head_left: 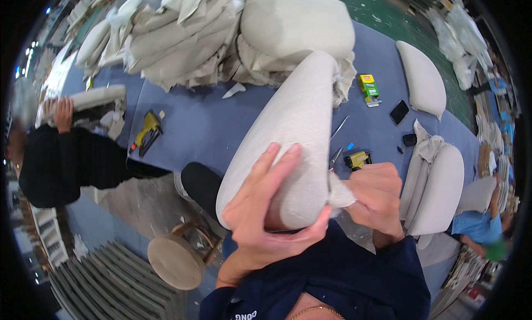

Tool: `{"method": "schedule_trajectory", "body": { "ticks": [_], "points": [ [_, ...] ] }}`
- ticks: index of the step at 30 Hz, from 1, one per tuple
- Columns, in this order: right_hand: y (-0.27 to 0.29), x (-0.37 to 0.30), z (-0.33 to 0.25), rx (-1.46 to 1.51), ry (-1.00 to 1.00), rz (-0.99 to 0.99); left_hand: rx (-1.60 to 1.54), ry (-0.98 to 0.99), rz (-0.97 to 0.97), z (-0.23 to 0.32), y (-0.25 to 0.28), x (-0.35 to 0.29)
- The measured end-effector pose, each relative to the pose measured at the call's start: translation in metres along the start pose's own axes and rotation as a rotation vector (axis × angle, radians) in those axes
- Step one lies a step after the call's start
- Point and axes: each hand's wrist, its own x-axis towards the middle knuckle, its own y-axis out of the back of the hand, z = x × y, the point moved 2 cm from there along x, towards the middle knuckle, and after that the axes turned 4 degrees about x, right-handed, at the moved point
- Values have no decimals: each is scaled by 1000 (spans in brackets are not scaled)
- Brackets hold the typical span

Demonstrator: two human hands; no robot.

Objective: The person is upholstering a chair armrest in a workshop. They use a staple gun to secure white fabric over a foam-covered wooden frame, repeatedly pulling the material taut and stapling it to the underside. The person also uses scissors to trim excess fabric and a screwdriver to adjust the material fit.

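My right hand [377,195]: clenched on a fabric flap [342,192], which stood out from the right-hand edge of the cushion near its lower end. My left hand [257,209]: grasping that same end, fingers spread over the pale face, thumb reaching round toward the flap. Cushion [291,118], one, cloth-covered: it lay directly before me, between the hands and beyond them, long axis running from my lap away and slightly rightward, the far end well out of either hand's reach as they were placed. The flap was on my right hand's side; the left was nearer the broad face. Whether the far end rested on the desk [188,98] I could not tell. Outward, right: one yellow staple gun [358,160], just beyond the right hand; one phone [399,112], farther off. Ahead: stacked covered cushions [185,48].
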Motion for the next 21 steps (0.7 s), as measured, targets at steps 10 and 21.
{"method": "schedule_trajectory", "body": {
  "ticks": [10,21],
  "points": [
    [-28,12,-13,-242,-131,244,50,-86,120,-22,15,10],
    [-47,-21,4,-71,-333,466,341,-46,102,-69,21,-34]
  ]
}}
